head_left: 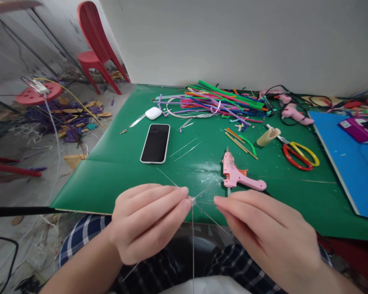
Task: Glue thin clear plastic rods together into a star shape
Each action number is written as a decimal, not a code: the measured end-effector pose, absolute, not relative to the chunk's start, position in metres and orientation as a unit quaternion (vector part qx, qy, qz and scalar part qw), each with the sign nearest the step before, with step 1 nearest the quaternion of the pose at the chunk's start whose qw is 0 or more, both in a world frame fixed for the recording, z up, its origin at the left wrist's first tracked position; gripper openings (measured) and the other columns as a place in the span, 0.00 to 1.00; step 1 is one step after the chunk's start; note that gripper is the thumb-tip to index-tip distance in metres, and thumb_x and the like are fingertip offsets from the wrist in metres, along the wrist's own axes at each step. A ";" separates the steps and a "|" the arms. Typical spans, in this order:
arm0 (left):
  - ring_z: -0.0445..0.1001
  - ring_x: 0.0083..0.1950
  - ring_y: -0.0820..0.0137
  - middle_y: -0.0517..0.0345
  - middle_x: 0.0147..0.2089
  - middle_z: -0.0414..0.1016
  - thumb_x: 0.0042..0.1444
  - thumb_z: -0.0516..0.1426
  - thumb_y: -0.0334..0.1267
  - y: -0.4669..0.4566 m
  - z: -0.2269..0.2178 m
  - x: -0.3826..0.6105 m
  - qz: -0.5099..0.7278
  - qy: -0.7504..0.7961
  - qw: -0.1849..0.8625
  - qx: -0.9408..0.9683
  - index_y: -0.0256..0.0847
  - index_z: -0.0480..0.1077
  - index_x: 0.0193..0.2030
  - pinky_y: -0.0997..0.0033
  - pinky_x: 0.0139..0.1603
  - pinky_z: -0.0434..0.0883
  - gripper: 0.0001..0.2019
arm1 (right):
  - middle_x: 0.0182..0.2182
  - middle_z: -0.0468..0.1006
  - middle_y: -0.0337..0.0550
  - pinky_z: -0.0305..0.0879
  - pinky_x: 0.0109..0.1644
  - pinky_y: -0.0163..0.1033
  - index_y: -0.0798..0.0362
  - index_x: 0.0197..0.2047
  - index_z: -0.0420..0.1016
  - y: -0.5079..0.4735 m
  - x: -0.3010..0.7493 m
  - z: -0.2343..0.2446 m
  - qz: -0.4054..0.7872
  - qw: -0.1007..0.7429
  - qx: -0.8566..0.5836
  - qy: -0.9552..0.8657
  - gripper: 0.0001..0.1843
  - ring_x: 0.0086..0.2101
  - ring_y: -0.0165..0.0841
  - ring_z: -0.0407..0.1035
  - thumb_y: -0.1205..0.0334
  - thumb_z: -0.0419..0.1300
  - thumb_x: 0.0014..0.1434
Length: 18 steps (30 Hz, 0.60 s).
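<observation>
Between my hands, over the table's near edge, is a star-shaped piece of thin, stiff strands (193,241), joined at a small shiny hub. My left hand (151,220) pinches it close to the hub, fingertips pressed together. My right hand (268,228) is closed at the thumb and forefinger around the end of one strand that points right. Other strands stick out up-left, down and down-right. A pink glue gun (233,171) lies just beyond my right hand. Two loose thin strands (187,151) rest on the green table between the phone and the glue gun.
A phone (155,143) and a white earbud case (153,113) lie at left. Coloured pipe cleaners (214,102) are heaped at the back. Scissors (300,155), a beige tube (268,136) and a blue board (349,163) are at right. A red chair (95,53) stands beyond.
</observation>
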<state>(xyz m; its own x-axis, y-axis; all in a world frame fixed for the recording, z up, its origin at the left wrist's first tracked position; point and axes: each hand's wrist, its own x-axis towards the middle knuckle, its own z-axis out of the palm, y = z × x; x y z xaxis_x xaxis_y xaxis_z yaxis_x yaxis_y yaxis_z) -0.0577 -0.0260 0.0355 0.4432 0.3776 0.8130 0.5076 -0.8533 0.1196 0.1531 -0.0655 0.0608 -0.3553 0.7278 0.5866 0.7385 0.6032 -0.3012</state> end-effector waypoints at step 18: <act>0.78 0.37 0.69 0.56 0.35 0.77 0.55 0.56 0.28 0.030 0.028 -0.052 -0.446 -0.126 0.163 -0.871 0.37 0.73 0.39 0.73 0.34 0.79 0.06 | 0.28 0.78 0.43 0.69 0.35 0.36 0.54 0.35 0.76 -0.029 0.157 0.047 0.006 0.419 -0.452 -0.787 0.06 0.30 0.30 0.71 0.72 0.58 0.57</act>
<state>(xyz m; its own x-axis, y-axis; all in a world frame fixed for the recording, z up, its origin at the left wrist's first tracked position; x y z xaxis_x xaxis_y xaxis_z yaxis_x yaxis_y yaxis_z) -0.0522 0.0301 0.0280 0.5709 0.0733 0.8177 0.3648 -0.9149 -0.1727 0.1574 -0.0289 0.0466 -0.2398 0.7172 0.6543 0.7075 0.5906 -0.3881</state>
